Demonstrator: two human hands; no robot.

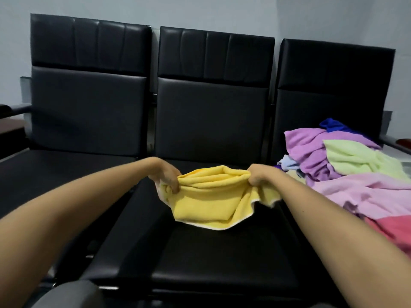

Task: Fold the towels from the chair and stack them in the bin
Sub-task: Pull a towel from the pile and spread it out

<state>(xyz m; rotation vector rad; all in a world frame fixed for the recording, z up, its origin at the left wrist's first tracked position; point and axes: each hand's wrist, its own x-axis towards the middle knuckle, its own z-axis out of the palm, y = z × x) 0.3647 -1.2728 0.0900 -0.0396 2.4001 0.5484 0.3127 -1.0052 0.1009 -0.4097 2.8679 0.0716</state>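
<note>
A yellow towel (209,201) hangs bunched between my two hands above the middle black seat (222,258). My left hand (166,176) grips its left end, fingers curled into the cloth. My right hand (260,175) grips the right end the same way, and a corner droops past that wrist. A heap of unfolded towels (347,174) in purple, pale green, pink, blue and red lies on the right seat. No bin is in view.
Three joined black padded chairs stand against a pale wall; the left seat (55,174) is bare. A metal armrest (393,143) sits at the far right, another at the far left. A grey rounded object (71,294) shows at the bottom left.
</note>
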